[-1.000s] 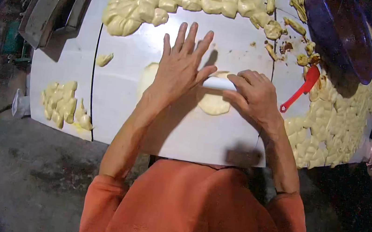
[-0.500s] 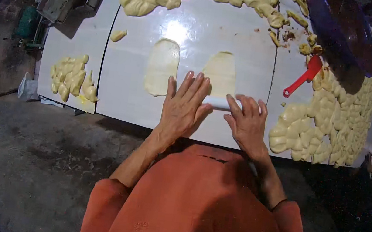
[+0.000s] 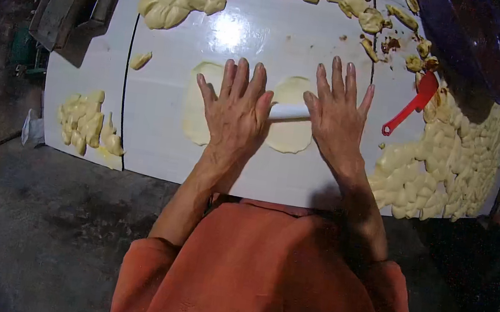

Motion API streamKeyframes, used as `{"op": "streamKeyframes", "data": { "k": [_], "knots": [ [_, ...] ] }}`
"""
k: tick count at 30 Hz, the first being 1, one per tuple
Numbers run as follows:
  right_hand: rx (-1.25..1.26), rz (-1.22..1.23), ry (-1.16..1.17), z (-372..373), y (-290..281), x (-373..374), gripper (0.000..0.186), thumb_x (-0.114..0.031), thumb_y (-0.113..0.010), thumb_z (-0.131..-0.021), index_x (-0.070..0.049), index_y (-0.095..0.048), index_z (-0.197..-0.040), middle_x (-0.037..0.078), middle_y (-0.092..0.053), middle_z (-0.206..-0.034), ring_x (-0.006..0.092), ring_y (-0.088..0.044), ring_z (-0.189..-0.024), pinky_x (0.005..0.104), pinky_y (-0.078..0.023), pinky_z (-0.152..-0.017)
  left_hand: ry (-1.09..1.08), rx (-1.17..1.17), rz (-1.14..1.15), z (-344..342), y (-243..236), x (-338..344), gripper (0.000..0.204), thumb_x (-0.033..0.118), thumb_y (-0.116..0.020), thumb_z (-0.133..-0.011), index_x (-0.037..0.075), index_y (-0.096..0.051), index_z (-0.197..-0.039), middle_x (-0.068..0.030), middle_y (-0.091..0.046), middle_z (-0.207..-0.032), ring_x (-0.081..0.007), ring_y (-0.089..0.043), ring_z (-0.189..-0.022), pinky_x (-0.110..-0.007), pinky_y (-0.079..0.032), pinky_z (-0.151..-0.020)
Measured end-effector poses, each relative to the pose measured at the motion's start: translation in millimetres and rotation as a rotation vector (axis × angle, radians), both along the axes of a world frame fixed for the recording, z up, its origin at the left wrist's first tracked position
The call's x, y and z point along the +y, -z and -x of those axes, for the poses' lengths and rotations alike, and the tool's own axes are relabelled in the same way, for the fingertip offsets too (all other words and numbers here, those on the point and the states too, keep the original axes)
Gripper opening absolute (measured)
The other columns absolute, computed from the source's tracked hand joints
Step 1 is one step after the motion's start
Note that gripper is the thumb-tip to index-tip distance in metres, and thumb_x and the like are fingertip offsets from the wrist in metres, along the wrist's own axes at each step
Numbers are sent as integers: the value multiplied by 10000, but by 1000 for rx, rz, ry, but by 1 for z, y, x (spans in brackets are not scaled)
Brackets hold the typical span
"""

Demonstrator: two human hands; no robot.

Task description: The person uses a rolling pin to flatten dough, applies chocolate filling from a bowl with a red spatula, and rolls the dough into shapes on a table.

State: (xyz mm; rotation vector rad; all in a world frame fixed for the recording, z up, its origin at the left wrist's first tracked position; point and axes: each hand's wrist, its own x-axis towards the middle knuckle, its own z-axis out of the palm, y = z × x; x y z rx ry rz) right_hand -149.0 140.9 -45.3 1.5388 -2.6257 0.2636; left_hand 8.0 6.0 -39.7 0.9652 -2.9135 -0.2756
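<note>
Left hand (image 3: 235,113) and right hand (image 3: 338,122) splayed over roller (image 3: 290,112)
Press both ends evenly, palms flat, so the dough (image 3: 290,140) beneath thins uniformly.

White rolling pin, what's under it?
A flattened piece of dough shows on both sides of the rolling pin. The strip directly beneath is covered; the left hand and right hand hide the pin's ends.

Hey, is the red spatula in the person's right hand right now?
No, the red spatula lies apart from the right hand, which is spread at one end of the rolling pin.
</note>
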Motion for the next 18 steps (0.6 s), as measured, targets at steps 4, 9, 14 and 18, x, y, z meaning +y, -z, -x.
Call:
{"op": "streamKeyframes", "data": {
  "k": [4, 9, 14, 18],
  "knots": [
    [72, 64, 62, 24, 6, -43, 551, -436, -540, -1034, -194, -511, -1528, 171, -392, -1624, 386, -310, -1523, 762, -188, -1141, -80, 153, 40, 28, 8, -33, 566, 366, -446, -1055, 107, -452, -1558, -274, -372, -1607, -484, -271, -1523, -815, -65, -1126],
    [221, 52, 194, 54, 11, -88, 597, -475, -561, -1011, -189, -506, -1532, 227, -418, -1589, 416, -362, -1484, 705, -259, -1149, -100, 278, 162, 68, 14, -84, 583, 406, -513, -1027, 117, -474, -1531, -244, -422, -1581, -471, -270, -1523, -838, -80, -1107],
    [168, 120, 126, 94, 2, -122, 637, -426, -614, -1005, -172, -451, -1566, 246, -328, -1640, 445, -307, -1515, 706, -244, -1163, -9, 319, 388, 102, 25, -138, 533, 474, -533, -1040, 247, -501, -1521, -113, -448, -1602, -369, -364, -1507, -808, -143, -1138],
    [-288, 198, -376, 81, -32, -85, 672, -353, -805, -843, -164, -589, -1451, 174, -618, -1395, 355, -591, -1295, 457, -473, -1067, 70, 618, 260, 98, 0, -138, 452, 315, -689, -971, 254, -609, -1412, -95, -590, -1459, -321, -503, -1411, -709, -252, -1171]
  ]
}}
